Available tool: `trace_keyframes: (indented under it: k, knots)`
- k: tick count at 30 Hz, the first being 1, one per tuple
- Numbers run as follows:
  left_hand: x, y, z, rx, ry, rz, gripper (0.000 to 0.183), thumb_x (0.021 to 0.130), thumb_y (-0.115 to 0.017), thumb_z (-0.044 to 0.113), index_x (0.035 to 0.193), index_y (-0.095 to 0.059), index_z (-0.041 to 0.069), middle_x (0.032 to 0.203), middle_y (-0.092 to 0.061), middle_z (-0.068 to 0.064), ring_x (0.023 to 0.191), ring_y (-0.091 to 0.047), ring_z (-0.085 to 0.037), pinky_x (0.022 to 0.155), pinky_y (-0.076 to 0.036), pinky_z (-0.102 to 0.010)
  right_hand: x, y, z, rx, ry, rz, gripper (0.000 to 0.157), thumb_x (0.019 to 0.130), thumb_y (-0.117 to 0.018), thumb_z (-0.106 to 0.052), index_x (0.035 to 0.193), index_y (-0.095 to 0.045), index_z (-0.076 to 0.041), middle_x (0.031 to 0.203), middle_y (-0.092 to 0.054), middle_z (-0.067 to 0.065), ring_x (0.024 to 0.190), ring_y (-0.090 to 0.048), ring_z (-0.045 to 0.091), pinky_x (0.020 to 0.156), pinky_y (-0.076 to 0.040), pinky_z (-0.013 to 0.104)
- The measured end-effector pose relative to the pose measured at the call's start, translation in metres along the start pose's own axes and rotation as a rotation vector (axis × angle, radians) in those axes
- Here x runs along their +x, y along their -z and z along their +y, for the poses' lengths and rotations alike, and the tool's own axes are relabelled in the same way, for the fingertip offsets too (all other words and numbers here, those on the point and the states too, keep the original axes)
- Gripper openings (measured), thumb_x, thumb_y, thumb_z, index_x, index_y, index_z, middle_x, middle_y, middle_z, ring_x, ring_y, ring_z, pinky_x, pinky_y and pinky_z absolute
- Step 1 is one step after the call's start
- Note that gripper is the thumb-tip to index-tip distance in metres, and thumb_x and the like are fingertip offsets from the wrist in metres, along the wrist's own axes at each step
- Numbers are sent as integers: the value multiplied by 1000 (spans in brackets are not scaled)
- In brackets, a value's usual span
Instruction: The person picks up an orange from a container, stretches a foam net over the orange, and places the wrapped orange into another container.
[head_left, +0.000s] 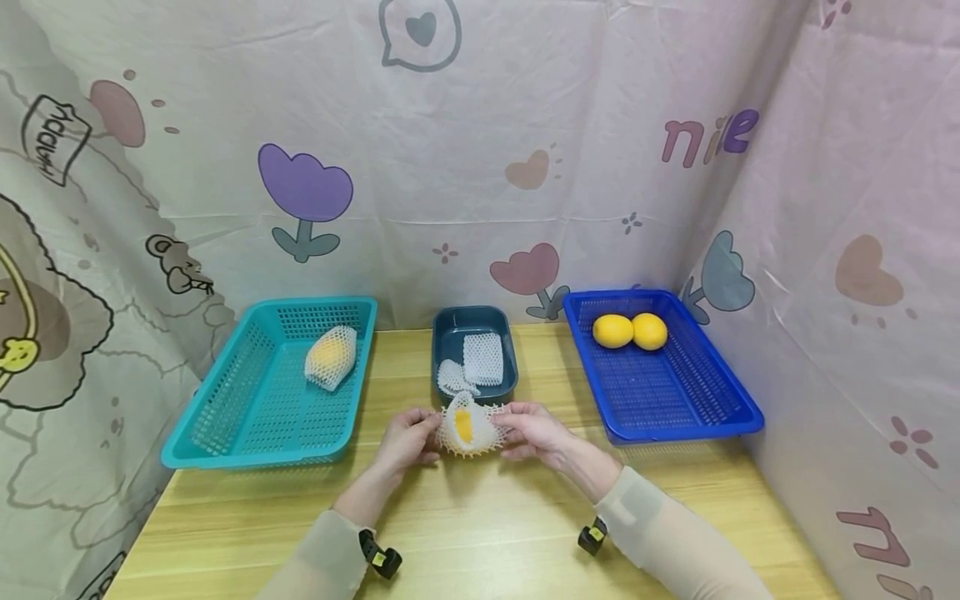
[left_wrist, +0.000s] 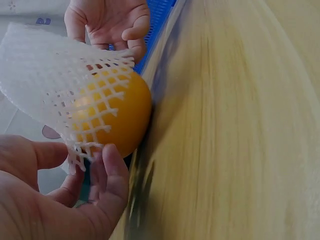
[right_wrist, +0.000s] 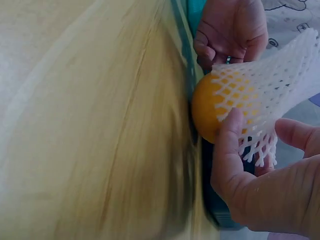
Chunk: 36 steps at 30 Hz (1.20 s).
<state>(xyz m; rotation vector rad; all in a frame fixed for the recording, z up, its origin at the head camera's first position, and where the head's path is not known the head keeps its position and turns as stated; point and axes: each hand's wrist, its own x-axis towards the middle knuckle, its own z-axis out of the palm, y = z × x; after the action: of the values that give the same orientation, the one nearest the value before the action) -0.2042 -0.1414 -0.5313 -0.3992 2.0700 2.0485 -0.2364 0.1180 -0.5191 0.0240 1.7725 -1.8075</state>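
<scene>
A yellow-orange fruit (head_left: 465, 426) sits half inside a white foam net sleeve (head_left: 471, 433) just above the wooden table, in front of the dark tray. My left hand (head_left: 408, 437) pinches the sleeve's left edge and my right hand (head_left: 534, 432) pinches its right edge. In the left wrist view the fruit (left_wrist: 120, 117) shows under the net sleeve (left_wrist: 47, 75), with my left hand's thumb (left_wrist: 112, 175) at the net's lower edge. From the right wrist the fruit (right_wrist: 207, 112) and net sleeve (right_wrist: 270, 80) are seen with my right thumb (right_wrist: 227, 145) on the net.
A teal basket (head_left: 247, 408) at the left holds one net-wrapped fruit (head_left: 330, 357). A small dark tray (head_left: 444, 329) in the middle holds spare net sleeves (head_left: 482, 358). A blue basket (head_left: 675, 392) at the right holds two bare yellow fruits (head_left: 630, 331). Patterned cloth walls close in three sides.
</scene>
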Motion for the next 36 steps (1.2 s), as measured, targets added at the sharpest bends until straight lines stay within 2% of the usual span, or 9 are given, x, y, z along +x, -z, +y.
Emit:
trace_keyframes:
  k: [5,11,20,24,31,36]
  knots:
    - [2,-2,-3,45,7,6,20,111,-70,21,107,-70,2,88,-67,-3,75,-67,-15,56,-63,-29,1,0,4,-12,-7,4,7,105,-74,-18,103,-73,-12,107,-80,5,95,-78,21,92,-71,46]
    - [5,-5,-4,58,26,5,21,112,-67,24,104,-69,4,88,-63,-1,72,-65,-13,57,-65,-29,5,-2,9,8,-14,2,16,106,-72,-18,116,-73,-5,109,-82,9,95,-81,24,90,-72,49]
    - [4,-11,-2,17,29,2,24,115,-62,22,115,-68,-1,95,-66,-5,77,-67,-15,65,-68,-32,7,-9,13,1,-47,33,28,106,-74,-23,126,-69,-3,121,-80,18,103,-81,29,91,-71,47]
    - [5,-13,-2,-10,33,-9,25,116,-58,22,119,-66,-3,100,-70,-9,80,-70,-17,70,-70,-37,6,-9,12,-10,-42,33,32,106,-74,-25,129,-69,-3,128,-78,22,106,-81,31,92,-71,48]
    - [5,-16,-2,-104,53,-76,36,119,-50,25,136,-59,-6,128,-72,-25,106,-74,-29,93,-70,-57,1,-7,8,2,-32,25,32,107,-74,-27,129,-69,-3,127,-79,20,102,-80,28,89,-71,44]
    - [3,-17,-1,-144,60,-94,45,120,-47,28,146,-57,-7,140,-67,-30,119,-72,-35,102,-66,-62,-2,-6,5,18,-24,24,33,108,-73,-28,130,-69,-3,130,-78,21,102,-80,27,90,-71,42]
